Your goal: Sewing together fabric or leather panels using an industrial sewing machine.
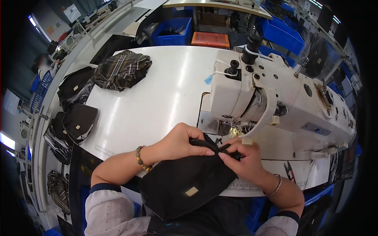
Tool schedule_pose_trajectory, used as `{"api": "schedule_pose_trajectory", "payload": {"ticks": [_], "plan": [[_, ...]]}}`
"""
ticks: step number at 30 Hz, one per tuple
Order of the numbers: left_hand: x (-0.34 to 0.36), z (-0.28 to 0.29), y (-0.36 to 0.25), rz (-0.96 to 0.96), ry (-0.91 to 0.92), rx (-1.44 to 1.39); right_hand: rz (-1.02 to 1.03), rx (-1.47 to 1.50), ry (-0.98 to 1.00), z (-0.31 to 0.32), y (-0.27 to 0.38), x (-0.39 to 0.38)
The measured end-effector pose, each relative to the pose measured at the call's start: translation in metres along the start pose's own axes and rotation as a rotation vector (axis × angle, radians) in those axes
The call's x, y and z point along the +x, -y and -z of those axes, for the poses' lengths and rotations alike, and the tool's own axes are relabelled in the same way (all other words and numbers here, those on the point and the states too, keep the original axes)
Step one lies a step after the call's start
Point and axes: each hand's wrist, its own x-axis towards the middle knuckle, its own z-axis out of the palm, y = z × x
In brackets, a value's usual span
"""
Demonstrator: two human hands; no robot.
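Head view: 1 black cloth piece (pixel 187 179) slopes over the front edge of the white table (pixel 165 90), its upper rim just in front of the sewing machine (pixel 297 108). Left hand (pixel 177 143) pinches the folded rim between thumb and fingers; right hand (pixel 247 159) pinches it just beside, probably to keep the layers together. The bulk falls toward the person, likely to spare the wrists its weight. Counted: 1 machine, 1 pair of scissors (pixel 290 172) lying within right-hand reach, 2 plaid bundles (pixel 118 70), at least 3 dark pieces (pixel 80 120) at left, some overlapping.
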Motion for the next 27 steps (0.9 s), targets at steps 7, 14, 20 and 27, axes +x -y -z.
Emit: {"api": "schedule_pose_trajectory", "payload": {"ticks": [7,14,20,27], "plan": [[-0.0009,-0.0001,-0.0021,0.019,0.005,-0.011,-0.035,0.002,-0.003,0.0016,0.0001,-0.0008],[-0.0015,-0.0024,-0.0008,-0.007,-0.001,-0.058,-0.05,0.019,0.003,0.0018,0.0043,-0.0004],[-0.0019,-0.0037,-0.0061,-0.004,0.008,-0.09,-0.091,0.04,0.014,0.0024,0.0058,-0.0012],[-0.0009,-0.0088,-0.0097,-0.059,-0.021,-0.129,-0.122,0.077,0.034,-0.0003,0.0062,-0.0026]]}}
